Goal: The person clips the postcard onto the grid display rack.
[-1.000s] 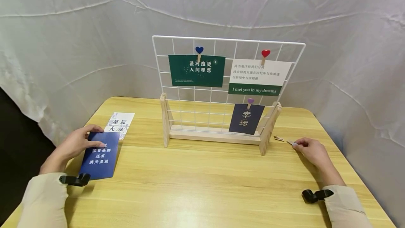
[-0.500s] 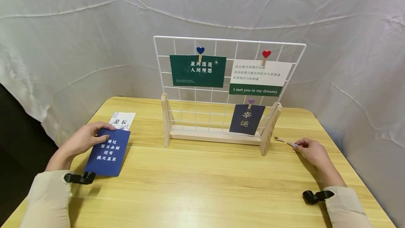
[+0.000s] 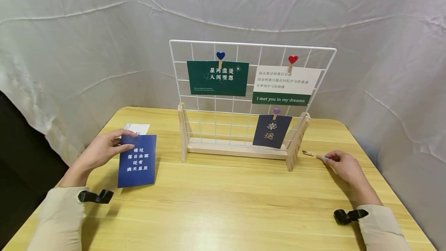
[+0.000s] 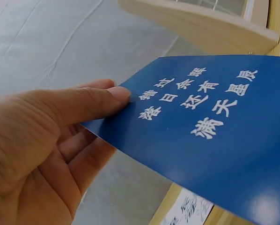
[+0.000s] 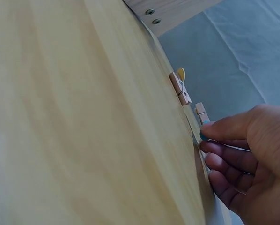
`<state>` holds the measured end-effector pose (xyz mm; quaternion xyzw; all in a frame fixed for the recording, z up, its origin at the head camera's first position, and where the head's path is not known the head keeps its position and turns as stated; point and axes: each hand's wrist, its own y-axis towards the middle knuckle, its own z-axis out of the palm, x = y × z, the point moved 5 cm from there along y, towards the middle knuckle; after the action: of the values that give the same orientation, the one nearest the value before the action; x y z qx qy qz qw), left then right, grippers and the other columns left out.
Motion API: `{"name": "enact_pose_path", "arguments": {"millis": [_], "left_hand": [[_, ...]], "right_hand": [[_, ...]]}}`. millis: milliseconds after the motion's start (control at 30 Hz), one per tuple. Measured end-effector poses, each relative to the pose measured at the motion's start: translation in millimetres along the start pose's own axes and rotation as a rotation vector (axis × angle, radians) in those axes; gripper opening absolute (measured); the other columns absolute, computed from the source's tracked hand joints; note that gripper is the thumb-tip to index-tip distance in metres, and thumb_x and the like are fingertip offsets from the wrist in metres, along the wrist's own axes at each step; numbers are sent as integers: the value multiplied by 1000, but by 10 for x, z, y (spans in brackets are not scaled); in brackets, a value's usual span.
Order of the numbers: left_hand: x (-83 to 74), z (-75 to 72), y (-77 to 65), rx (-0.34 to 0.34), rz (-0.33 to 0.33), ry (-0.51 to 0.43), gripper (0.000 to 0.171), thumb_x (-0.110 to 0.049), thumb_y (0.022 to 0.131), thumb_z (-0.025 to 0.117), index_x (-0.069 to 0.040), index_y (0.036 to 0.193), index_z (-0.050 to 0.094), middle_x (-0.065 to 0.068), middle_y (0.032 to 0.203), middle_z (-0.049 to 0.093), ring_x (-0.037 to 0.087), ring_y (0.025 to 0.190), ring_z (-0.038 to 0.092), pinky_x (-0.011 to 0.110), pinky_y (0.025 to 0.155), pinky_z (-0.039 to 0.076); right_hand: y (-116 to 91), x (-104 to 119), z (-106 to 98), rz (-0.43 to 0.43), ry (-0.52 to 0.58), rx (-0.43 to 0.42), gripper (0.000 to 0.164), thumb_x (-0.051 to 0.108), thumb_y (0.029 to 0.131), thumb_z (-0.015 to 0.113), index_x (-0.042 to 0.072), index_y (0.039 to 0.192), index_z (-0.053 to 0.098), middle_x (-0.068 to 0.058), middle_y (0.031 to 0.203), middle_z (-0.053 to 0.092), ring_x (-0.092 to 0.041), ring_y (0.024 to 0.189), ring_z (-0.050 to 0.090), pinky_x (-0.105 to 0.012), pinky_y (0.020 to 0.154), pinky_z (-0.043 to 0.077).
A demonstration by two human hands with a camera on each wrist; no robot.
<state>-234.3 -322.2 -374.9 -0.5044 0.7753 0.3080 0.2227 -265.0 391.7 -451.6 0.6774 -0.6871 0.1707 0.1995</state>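
Nearest to us are the two light sleeves (image 3: 57, 220), each with a black wrist camera (image 3: 350, 216), over the wooden surface (image 3: 226, 200). We see the left hand (image 3: 99, 152) holding a blue card (image 3: 137, 169) by its upper left edge, the thumb on the printed face and other fingers behind; the card is raised above the surface at the left. At the right, the right hand (image 3: 345, 165) pinches the bluish end of a small clothespin (image 3: 319, 157) in nearly closed fingers; whether this clothespin touches the surface, we cannot tell. Just beside it lies a second clothespin (image 3: 307, 153). Behind the blue card, a white card (image 3: 140, 128) is partly hidden. Farther away stands a white wire rack (image 3: 251, 44) on wooden feet, where three cards (image 3: 217, 80) hang by heart-topped clips (image 3: 220, 55). Behind all is a pale, wrinkled cloth (image 3: 223, 3).
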Motion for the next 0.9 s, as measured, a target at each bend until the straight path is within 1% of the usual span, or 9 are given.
{"name": "enact_pose_path", "arguments": {"millis": [67,133,333,467,567,633,767,900], "left_hand": [[-41,13,14,-24,14,34,27,-6,90,70,-9,117,65,16,107,64,9,73,65,25,62,54],[-78,31,26,-44,24,43,27,-6,90,71,-10,116,66,14,104,65,10,71,65,25,62,54],[-182,108,66,-71,42,-13,27,-1,89,70,-5,116,65,15,100,66,13,74,67,24,63,56],[-237,144,80,-84,28,-1,28,-1,89,70,-5,117,64,16,99,67,16,76,67,24,64,56],[-271,165,87,-95,21,-5,29,-1,90,69,-4,117,64,17,100,67,18,77,67,25,64,57],[-298,181,93,-98,20,-12,29,-1,90,69,-4,118,64,18,100,67,18,77,68,24,65,57],[-354,212,102,-100,26,-25,31,-1,90,69,-4,120,64,17,102,67,16,76,68,24,64,57],[-415,236,112,-103,45,-57,31,-1,90,68,-3,121,64,18,102,67,15,76,68,23,65,57]], "right_hand": [[0,8,-9,-4,4,-7,33,32,99,60,1,108,64,-16,98,65,-31,86,58,-42,70,43],[-1,19,-19,-13,5,-17,32,30,99,59,0,109,63,-18,99,65,-33,88,59,-42,70,44],[-20,74,-55,-23,41,-63,31,27,100,58,-1,112,62,-22,104,65,-35,91,59,-37,67,45],[-33,119,-95,-44,68,-103,31,25,100,58,-2,114,62,-21,103,65,-31,89,59,-31,61,46],[-35,140,-117,-61,61,-124,32,26,100,57,-2,114,62,-19,101,66,-27,86,59,-29,58,46],[-35,152,-127,-67,50,-136,33,27,100,57,-2,115,63,-19,100,67,-26,86,59,-28,59,46],[-39,174,-139,-69,38,-147,35,29,100,57,-1,117,64,-21,103,68,-32,89,61,-33,64,48],[-53,189,-151,-57,45,-147,41,34,101,54,0,122,64,-26,111,66,-41,98,61,-45,73,50]]}}
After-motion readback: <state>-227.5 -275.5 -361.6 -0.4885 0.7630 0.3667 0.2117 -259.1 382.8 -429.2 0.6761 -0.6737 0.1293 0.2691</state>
